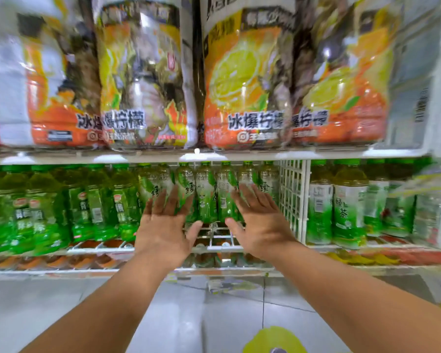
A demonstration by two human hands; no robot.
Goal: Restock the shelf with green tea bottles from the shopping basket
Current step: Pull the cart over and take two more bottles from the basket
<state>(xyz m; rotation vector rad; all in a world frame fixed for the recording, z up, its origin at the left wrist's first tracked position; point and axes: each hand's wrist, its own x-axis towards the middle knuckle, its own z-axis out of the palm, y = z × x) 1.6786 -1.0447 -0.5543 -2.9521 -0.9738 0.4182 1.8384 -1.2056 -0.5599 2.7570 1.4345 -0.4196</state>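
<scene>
Several green tea bottles (206, 192) with green caps and green-white labels stand in a row on the middle shelf (214, 248), left of a white wire divider (293, 194). My left hand (164, 225) is spread flat in front of the left bottles of that row, fingers apart, holding nothing. My right hand (259, 220) is likewise open, palm toward the right bottles of the row. Whether the fingertips touch the bottles is unclear. The shopping basket is not in view.
Large packs of orange lemon drink (242, 82) fill the shelf above. More green bottles of another brand (97, 200) stand to the left, and others (346, 205) right of the divider. A lower shelf (138, 270) juts out below. A yellow-green object (275, 340) lies on the tiled floor.
</scene>
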